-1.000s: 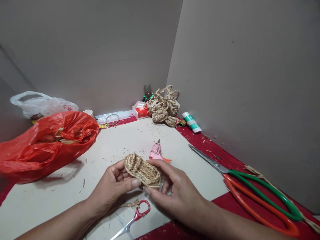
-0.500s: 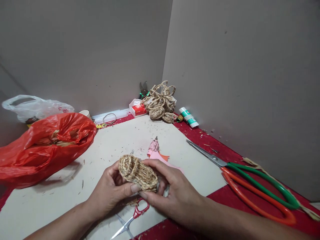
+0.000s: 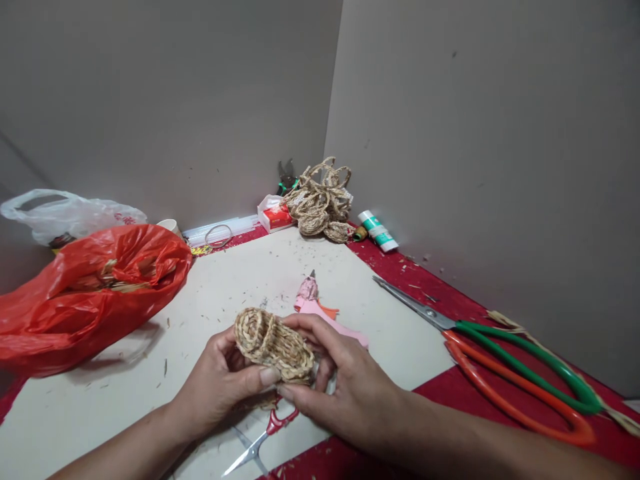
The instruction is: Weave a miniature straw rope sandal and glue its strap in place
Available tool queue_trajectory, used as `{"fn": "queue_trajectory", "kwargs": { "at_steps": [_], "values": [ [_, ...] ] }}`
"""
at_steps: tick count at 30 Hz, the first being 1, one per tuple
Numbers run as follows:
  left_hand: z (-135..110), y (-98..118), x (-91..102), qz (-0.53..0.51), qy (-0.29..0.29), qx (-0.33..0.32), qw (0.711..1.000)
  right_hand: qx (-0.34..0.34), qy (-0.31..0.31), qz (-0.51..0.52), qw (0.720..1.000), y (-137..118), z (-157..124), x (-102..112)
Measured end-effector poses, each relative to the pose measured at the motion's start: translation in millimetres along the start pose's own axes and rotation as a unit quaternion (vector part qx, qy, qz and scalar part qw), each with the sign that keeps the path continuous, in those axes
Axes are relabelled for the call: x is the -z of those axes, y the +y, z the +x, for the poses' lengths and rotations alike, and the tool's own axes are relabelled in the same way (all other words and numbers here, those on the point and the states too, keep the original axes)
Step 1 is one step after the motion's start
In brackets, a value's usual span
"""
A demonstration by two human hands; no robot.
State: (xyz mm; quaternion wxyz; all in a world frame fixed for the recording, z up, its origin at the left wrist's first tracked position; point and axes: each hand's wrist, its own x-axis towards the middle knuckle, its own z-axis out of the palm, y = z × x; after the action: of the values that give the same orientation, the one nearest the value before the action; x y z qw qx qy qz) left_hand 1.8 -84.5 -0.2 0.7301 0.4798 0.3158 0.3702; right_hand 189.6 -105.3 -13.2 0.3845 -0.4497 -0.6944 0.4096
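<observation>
A small braided-straw slipper [image 3: 283, 350] is held between both hands above the white board [image 3: 225, 287]. My left hand [image 3: 213, 380] grips its left end, thumb along the near edge and fingers partly hidden behind. My right hand [image 3: 350, 380] closes around its right end, with the index finger over the far side and the thumb underneath. Just below lies a small pair of scissors [image 3: 255, 448] with red handles and spread blades, partly covered by the hands. Beyond my right hand rests a pink glue gun [image 3: 313, 300] with an orange trigger.
Large shears [image 3: 443, 320] with green and orange handles lie at right. A red plastic bag [image 3: 115, 300] of straw fills the left side. Along the back sit a heap of braided straw cord [image 3: 320, 200], pliers [image 3: 287, 175], a tissue pack [image 3: 275, 217] and a green-white roll [image 3: 379, 231].
The slipper has shifted very slightly left and up in view, still in both hands. Otherwise there is only a small camera movement.
</observation>
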Motion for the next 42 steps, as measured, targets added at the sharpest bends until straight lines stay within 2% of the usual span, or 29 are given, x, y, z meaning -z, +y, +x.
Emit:
{"fn": "queue_trajectory", "kwargs": {
  "at_steps": [7,14,18,21,25,28,30,33,37,42],
  "values": [
    [-1,-4,4.1,-0.010,0.015,0.018,1.000,-0.012,-0.033,0.036,0.999,-6,1,3],
    [1,-2,8.0,-0.098,0.008,0.018,0.995,-0.012,-0.030,0.011,0.999,-1,-1,4],
    [4,3,15.0,-0.146,0.047,0.026,0.988,-0.006,0.007,0.005,1.000,-1,0,10],
    [6,6,17.7,-0.183,0.066,0.046,0.980,0.031,0.052,0.005,0.998,-5,2,17],
    [9,8,17.4,-0.210,0.029,0.074,0.974,0.055,0.083,-0.076,0.992,-8,5,30],
    [10,7,18.8,-0.217,-0.002,0.092,0.972,0.036,0.058,-0.240,0.968,-7,9,44],
    [10,5,21.1,-0.216,-0.010,0.097,0.972,-0.003,0.036,-0.370,0.928,-6,11,54],
    [10,3,25.1,-0.212,-0.017,0.099,0.972,-0.044,0.017,-0.482,0.875,-4,14,63],
    [11,1,29.1,-0.226,-0.029,0.105,0.968,-0.028,-0.023,-0.524,0.851,1,16,63],
    [12,-1,32.1,-0.245,-0.034,0.110,0.963,-0.021,-0.029,-0.524,0.851,9,20,59]
  ]
}}
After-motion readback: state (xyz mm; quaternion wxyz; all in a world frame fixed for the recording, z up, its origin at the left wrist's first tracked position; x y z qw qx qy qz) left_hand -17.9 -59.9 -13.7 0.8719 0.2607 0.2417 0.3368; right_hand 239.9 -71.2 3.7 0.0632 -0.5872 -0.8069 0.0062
